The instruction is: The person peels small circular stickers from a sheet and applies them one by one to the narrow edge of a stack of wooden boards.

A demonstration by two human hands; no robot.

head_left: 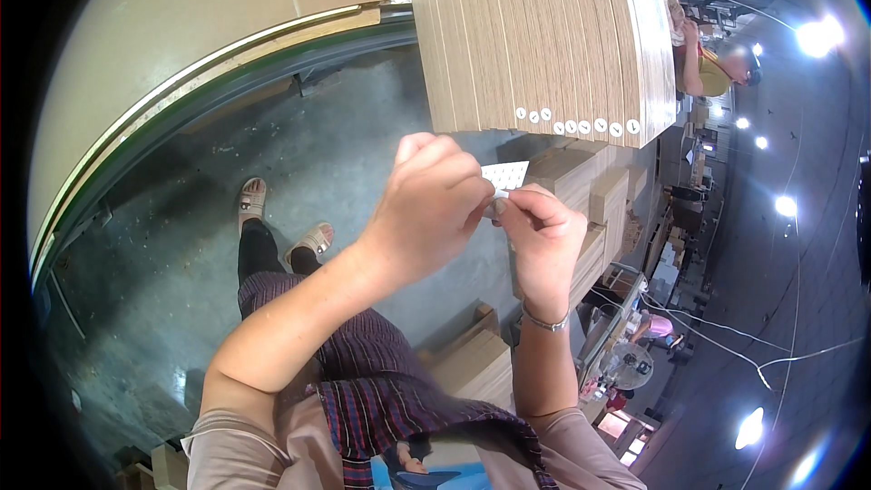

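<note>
A small white sheet of stickers [508, 172] sticks out between my two hands. My left hand [426, 195] is closed, its fingers curled with the tips at the sheet's lower edge. My right hand [547, 231] pinches with thumb and forefinger at the same edge, where a bit of white shows between the fingertips. Which fingers carry most of the sheet is partly hidden. Just beyond my hands stands a stack of wood-grain boards [526, 36]. Round white stickers [585, 127] run along the near end of several boards.
A large pale board [209, 18] lies on a green-edged bench at the left. More boards [581, 172] are stacked beyond my right hand, and others [472, 367] sit low near my body. A fan [628, 365] and a co-worker [717, 71] are farther right. Grey floor [363, 109] lies below.
</note>
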